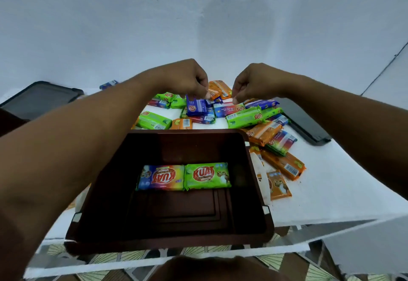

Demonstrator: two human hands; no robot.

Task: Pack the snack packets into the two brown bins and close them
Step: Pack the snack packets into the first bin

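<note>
Nearest the camera, open dark-brown plastic bin (pixel 170 234) on the white table (pixel 331 192); two packets lie flat side by side on its floor, one rainbow-coloured foil packet (pixel 160 177), one green foil packet (pixel 207 176). Behind it, a loose heap of green, orange and blue snack packets (pixel 242 116); dark lid (pixel 305 124) at right, another dark lid (pixel 39 98) at far left. Left hand (pixel 187 77), arm outstretched over the bin, pinches a blue foil packet (pixel 196 106) lifted on edge. Right hand (pixel 254 82), fingers curled down onto the heap; grip cannot be told. Risk: the fingertip pinch may let the slick wrapper slip; packets dropped carelessly may pile crooked, blocking closure.
</note>
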